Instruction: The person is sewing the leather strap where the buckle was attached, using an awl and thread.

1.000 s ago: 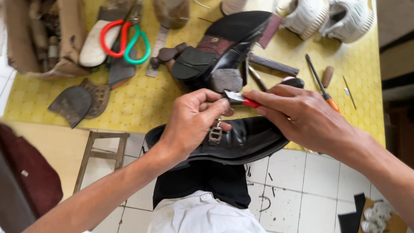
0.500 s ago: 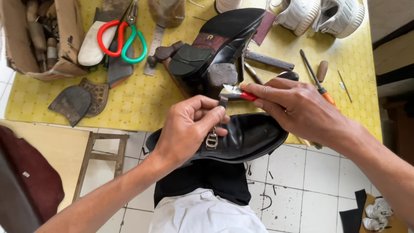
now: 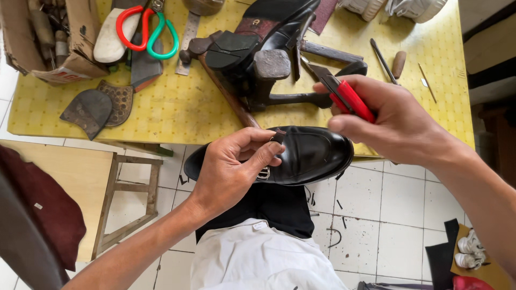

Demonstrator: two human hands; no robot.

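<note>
Trimming step, it seems: left hand (image 3: 236, 166) pinches a dark scrap (image 3: 278, 136) over the black shoe (image 3: 309, 156) on the lap — right hand (image 3: 387, 118), above the shoe, grips a red knife (image 3: 344, 94).

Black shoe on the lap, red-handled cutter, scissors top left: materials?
Black shoe: looks like polished leather, glossy highlights on a smooth upper, with a metal-looking buckle by the left hand.
Red-handled cutter in the right hand: red handle probably plastic, with a dull grey blade that looks like metal.
Scissors: red and green loops look plastic or coated; blades mostly out of view.
</note>
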